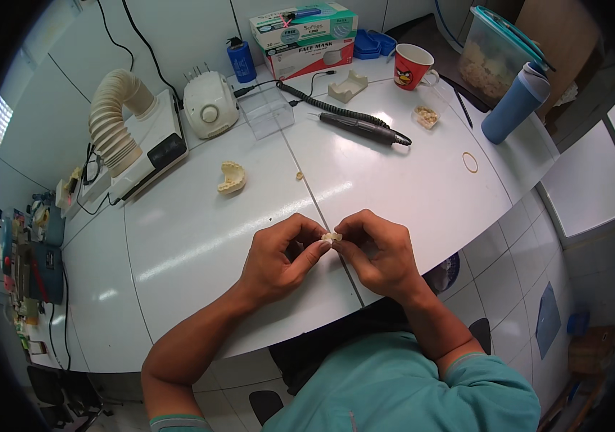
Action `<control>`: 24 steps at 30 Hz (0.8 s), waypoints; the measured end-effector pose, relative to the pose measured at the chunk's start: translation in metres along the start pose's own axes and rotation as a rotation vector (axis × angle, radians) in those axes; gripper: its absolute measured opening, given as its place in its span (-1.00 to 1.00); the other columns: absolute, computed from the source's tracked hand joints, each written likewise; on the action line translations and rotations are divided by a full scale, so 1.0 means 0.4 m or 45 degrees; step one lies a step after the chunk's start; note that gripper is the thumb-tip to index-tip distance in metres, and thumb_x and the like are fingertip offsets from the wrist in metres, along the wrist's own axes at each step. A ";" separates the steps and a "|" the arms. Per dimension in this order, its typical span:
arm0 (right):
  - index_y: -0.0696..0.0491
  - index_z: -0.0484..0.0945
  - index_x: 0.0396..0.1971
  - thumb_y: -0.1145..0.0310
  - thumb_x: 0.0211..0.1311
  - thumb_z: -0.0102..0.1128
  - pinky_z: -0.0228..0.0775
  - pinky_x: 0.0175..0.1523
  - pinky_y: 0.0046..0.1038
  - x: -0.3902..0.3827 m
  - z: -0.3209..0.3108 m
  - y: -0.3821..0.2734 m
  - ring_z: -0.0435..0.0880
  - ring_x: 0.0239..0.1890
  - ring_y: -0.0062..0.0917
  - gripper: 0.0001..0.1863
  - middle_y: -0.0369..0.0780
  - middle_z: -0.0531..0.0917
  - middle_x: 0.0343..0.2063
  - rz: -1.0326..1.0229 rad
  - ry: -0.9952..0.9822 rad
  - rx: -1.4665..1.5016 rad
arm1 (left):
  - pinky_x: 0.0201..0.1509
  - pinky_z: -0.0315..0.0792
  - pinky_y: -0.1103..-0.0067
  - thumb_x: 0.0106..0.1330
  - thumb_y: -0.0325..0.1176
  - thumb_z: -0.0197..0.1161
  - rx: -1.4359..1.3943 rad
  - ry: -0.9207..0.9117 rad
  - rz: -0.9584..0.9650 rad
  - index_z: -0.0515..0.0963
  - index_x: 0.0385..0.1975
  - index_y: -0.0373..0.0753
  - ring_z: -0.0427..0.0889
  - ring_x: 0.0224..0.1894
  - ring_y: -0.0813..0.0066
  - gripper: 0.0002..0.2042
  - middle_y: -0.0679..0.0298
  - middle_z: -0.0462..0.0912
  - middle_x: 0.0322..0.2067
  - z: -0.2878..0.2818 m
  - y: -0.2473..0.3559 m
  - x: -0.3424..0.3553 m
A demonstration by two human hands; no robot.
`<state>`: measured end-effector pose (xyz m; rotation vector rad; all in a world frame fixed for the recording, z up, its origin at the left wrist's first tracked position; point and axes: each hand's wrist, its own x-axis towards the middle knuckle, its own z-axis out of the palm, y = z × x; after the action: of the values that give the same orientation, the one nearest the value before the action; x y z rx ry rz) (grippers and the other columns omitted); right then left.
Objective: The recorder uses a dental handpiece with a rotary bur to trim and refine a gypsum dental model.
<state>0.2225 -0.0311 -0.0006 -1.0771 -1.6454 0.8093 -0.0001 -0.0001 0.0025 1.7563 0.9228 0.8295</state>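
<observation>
Left and right fingers (310,255) pinch a cream piece (332,237).

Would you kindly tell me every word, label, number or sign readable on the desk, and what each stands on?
I leave printed wording unquoted; it stands here:
Green box: readable large print; its finest lines are too small.
Red box below it: readable large print.
Blue bottle: any print is too small to read.
Red mug: a picture, no words I can make out.
</observation>
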 end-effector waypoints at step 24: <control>0.23 0.69 -0.16 0.64 0.31 0.45 0.68 -0.14 -0.48 -0.002 -0.010 -0.003 0.84 -0.29 -0.50 -0.85 -0.15 0.80 -0.34 0.021 -0.044 -0.047 | -0.25 0.54 0.68 0.49 -0.56 0.39 0.040 0.046 0.037 0.63 -0.05 -0.32 0.69 -0.33 0.70 -0.87 0.29 0.79 -0.31 0.005 0.004 0.003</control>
<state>0.2260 -0.0321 0.0015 -1.1097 -1.6883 0.8150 0.0026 -0.0005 0.0036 1.7909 0.9409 0.8726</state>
